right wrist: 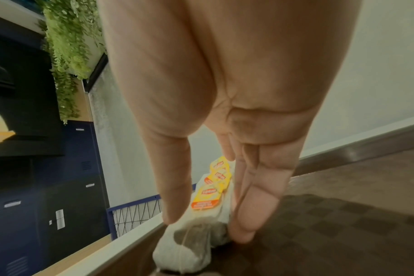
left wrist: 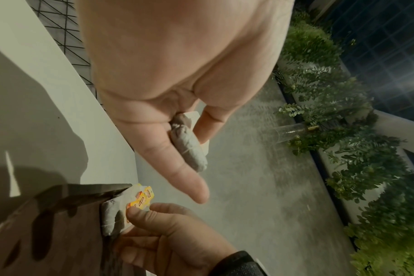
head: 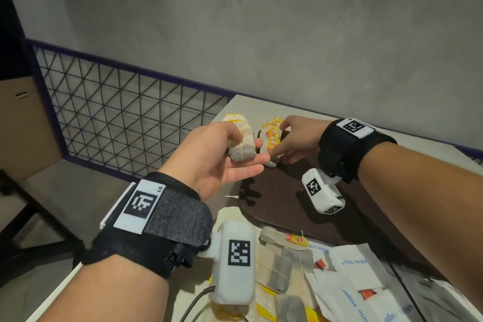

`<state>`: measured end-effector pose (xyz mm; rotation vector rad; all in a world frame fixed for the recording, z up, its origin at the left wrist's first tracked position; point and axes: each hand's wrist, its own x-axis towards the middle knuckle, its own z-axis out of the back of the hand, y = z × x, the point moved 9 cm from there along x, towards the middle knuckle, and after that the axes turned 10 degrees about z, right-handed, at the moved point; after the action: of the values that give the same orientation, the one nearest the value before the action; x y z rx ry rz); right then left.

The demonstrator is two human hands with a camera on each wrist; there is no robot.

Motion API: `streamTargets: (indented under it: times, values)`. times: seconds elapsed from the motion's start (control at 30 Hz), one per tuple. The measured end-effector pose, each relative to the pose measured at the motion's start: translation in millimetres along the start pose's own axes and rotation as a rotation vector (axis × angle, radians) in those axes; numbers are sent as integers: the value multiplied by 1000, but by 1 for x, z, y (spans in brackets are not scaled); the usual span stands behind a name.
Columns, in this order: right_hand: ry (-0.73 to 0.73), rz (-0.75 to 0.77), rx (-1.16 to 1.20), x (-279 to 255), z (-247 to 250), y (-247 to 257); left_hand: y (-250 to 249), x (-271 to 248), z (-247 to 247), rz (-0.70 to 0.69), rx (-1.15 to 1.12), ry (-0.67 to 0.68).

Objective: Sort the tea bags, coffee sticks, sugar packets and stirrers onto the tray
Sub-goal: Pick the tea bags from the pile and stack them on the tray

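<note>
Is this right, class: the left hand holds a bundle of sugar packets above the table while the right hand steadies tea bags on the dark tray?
Not quite. The left hand holds tea bags, not sugar packets; the head view shows it. The right hand steadies the tea bags on the tray, at the tray edge.

Looks like an office break area: dark blue lockers (right wrist: 66, 186) on the left, hanging greenery (right wrist: 69, 46) overhead, a wire-mesh partition (head: 125, 117), grey concrete wall (head: 261, 21) beyond the desk (head: 235, 107).
</note>
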<state>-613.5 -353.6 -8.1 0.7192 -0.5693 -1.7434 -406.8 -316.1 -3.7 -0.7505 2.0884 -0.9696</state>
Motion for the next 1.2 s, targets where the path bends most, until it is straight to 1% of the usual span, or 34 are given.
streamTargets:
  times: [0.1,0.23,0.4,0.5,0.6,0.67,0.7,0.77,0.8,0.87,0.93,1.0,1.1,1.2]
  values:
    - [-1,1,-11,-3,-4,3,-1,1,-1,-5,-30,17]
    - [-21,17,-87,-6,-10,11,-1,-1,-4,-2,-54,33]
    - [-103,34,-235,-8,-3,20,0,0,-4,3,-107,50]
    - [-123,42,-220,-6,-1,19,1,2,-4,9,-148,56]
    - [-122,12,-175,-5,-5,12,0,1,-5,1,-213,72]
    - [-158,8,-148,-9,3,11,0,0,-8,-2,-202,94]
    - [-197,22,-191,-17,14,15,1,0,-9,-2,-184,110]
    - [-321,97,-271,-43,44,27,2,-2,-13,17,-149,143]
    - [-366,138,-236,-62,56,31,4,-4,-17,31,-112,161]
    - [-397,198,-22,-105,69,32,5,-10,-23,34,44,172]
    - [-365,250,236,-151,69,32,5,-18,-33,4,167,193]
    - [-286,325,398,-188,61,37,7,-26,-44,-10,196,227]
    - [-228,465,432,-213,54,50,14,-35,-61,-4,260,281]
    - [-216,502,464,-210,50,57,20,-44,-71,-27,325,295]
